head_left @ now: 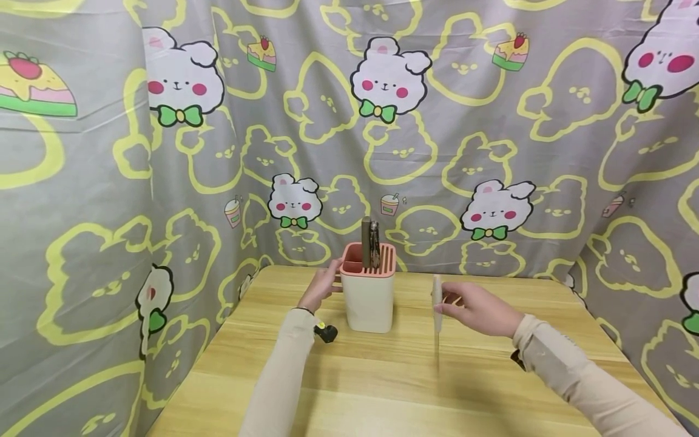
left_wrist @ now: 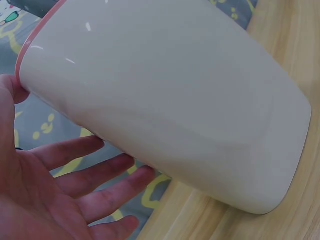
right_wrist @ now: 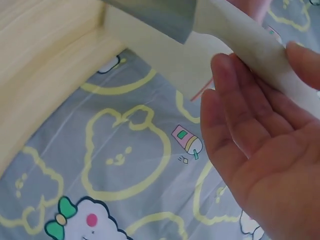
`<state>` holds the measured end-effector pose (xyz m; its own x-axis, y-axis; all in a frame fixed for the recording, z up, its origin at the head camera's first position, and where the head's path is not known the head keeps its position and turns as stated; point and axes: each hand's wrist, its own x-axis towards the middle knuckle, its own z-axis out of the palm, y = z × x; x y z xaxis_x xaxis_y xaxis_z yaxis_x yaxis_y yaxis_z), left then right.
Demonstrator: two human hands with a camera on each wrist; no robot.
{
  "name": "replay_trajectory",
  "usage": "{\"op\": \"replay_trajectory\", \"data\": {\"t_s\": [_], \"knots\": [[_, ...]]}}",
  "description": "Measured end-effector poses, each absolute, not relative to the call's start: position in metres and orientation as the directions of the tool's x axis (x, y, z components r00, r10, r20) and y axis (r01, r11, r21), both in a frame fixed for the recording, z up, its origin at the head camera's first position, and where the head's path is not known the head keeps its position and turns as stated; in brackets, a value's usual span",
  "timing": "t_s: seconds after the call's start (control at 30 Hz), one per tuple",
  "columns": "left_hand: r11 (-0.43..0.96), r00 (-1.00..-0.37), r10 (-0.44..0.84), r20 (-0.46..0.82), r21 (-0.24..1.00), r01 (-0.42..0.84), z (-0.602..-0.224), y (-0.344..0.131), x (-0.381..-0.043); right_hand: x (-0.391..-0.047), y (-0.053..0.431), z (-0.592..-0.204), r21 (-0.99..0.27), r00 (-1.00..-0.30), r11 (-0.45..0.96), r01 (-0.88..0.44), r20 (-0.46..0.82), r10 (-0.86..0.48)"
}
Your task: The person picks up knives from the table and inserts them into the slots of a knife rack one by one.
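Note:
A white knife holder with a coral slotted top stands upright on the table. My left hand touches its left side; in the left wrist view the fingers lie fairly straight along the white wall, with the thumb by the coral rim. To the right of the holder, my right hand pinches a kitchen knife by its pale handle, blade pointing down above the table. The right wrist view shows the handle between thumb and fingers, and part of the broad metal blade.
Two upright handles, one olive-grey and one dark and patterned, stick up from the holder's top. The wooden table ends at a grey curtain with cartoon prints, which hangs behind and at both sides.

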<state>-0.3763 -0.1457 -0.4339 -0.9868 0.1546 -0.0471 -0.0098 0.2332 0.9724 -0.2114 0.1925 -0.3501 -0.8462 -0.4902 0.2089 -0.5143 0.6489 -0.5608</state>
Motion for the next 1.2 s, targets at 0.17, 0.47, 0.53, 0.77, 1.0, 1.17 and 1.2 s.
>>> {"op": "replay_trajectory", "data": {"t_s": [0.17, 0.47, 0.53, 0.77, 1.0, 1.17, 1.2], "knots": [[0.242, -0.985, 0.164, -0.051, 0.97, -0.01, -0.432, -0.147, -0.376, -0.214, 0.195, -0.341, -0.615, -0.858, 0.607, -0.504, 0.274, -0.434], [0.222, -0.975, 0.213, -0.061, 0.975, -0.012, -0.431, -0.151, -0.38, -0.218, 0.199, -0.321, -0.632, -0.895, 0.634, -0.445, 0.318, -0.312], [0.219, -0.973, 0.221, -0.06, 0.976, -0.01, -0.431, -0.151, -0.381, -0.221, 0.2, -0.318, -0.632, -0.897, 0.637, -0.441, 0.33, -0.294], [0.231, -0.974, 0.217, -0.059, 0.973, -0.007, -0.429, -0.151, -0.378, -0.232, 0.202, -0.305, -0.661, -0.908, 0.626, -0.414, 0.344, -0.237], [0.237, -0.975, 0.213, -0.055, 0.971, -0.003, -0.427, -0.15, -0.376, -0.241, 0.201, -0.29, -0.665, -0.907, 0.624, -0.41, 0.368, -0.203], [0.237, -0.977, 0.208, -0.051, 0.972, -0.001, -0.427, -0.149, -0.373, -0.247, 0.197, -0.279, -0.661, -0.897, 0.619, -0.424, 0.399, -0.189], [0.236, -0.977, 0.208, -0.051, 0.972, -0.001, -0.426, -0.149, -0.373, -0.248, 0.196, -0.277, -0.659, -0.893, 0.616, -0.432, 0.409, -0.189]]}}
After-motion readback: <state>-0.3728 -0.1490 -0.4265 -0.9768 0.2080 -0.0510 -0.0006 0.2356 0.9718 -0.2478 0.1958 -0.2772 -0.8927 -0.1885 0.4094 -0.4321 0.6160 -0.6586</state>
